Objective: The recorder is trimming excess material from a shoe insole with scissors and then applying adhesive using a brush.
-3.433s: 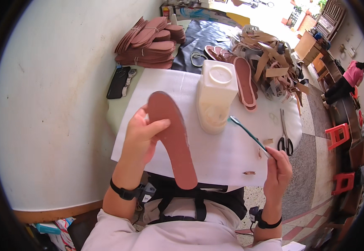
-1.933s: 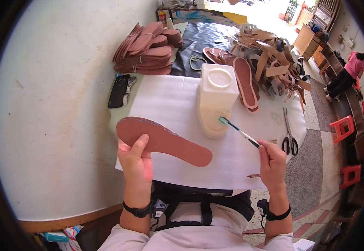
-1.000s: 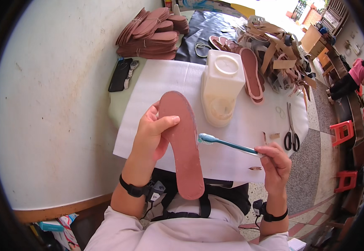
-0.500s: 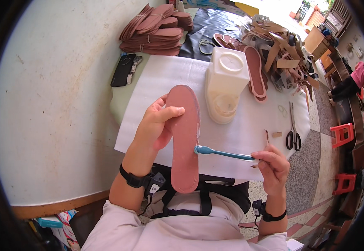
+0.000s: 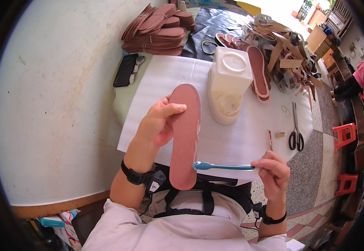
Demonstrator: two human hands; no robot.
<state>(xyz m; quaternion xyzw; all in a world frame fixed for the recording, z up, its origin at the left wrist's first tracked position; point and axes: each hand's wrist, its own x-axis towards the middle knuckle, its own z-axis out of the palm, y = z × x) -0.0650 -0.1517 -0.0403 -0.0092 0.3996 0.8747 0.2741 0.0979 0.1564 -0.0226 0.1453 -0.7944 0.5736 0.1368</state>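
Note:
A reddish-brown shoe insole [image 5: 185, 142] is gripped near its upper end by my left hand [image 5: 160, 119], the thumb lying flat on its face. Whitish paste shows along its right edge. In my right hand [image 5: 274, 169] I pinch the end of a blue toothbrush [image 5: 226, 167], held nearly level. Its bristle head touches the insole's right edge, low down. Beyond the insole stands a translucent white plastic container [image 5: 231, 77] with a round opening low on its front side.
Bundled insoles [image 5: 161, 31] are stacked at the back left, near a black phone [image 5: 126, 70] and a wristwatch [image 5: 137, 66]. Scissors [image 5: 296, 131] lie on the right of the white sheet [image 5: 165, 71]. Behind are a heap of straps [image 5: 288, 54] and rimmed insoles [image 5: 257, 71]. A person [image 5: 359, 79] bends at the far right.
The toothbrush head has slid down the insole's right edge toward its lower end. The brush is now closer to level. My left hand keeps its hold.

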